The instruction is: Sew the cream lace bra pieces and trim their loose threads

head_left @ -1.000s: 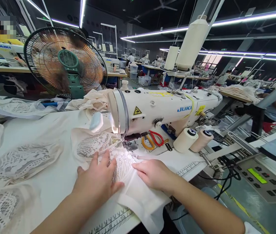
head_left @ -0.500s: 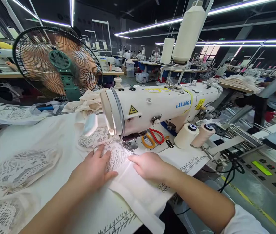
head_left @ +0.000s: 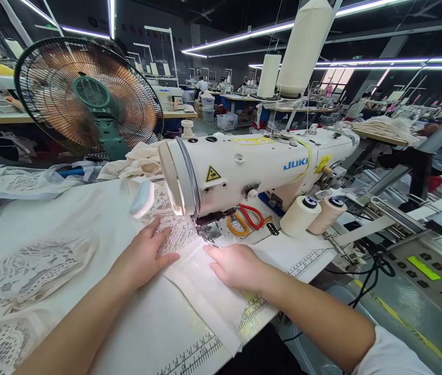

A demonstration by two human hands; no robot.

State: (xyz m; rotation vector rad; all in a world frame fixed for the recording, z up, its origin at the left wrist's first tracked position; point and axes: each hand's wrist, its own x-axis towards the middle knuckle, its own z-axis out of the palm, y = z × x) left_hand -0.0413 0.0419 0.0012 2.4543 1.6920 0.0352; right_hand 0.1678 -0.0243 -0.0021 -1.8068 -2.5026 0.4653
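Cream lace fabric (head_left: 179,235) lies under the needle end of a white JUKI sewing machine (head_left: 224,169). Its plain white cloth part (head_left: 205,281) runs down toward the table's front edge. My left hand (head_left: 144,255) rests on the lace, left of the presser foot (head_left: 207,234), fingers apart and flat. Just right of the foot, my right hand (head_left: 236,265) has thumb and forefinger closed on the cloth's edge. Scissors with red and orange handles (head_left: 244,219) lie on the machine bed behind my right hand.
Lace pieces (head_left: 37,271) lie on the table at left, with bunched cloth (head_left: 138,161) behind. Two thread cones (head_left: 301,216) stand right of the machine. A large fan (head_left: 91,96) is at back left; a control panel (head_left: 424,268) sits at right. People work in the background.
The cloth has moved up toward the needle, and its lower end has swung left. My left hand has slid slightly left and down on the lace. My right hand is nearly still.
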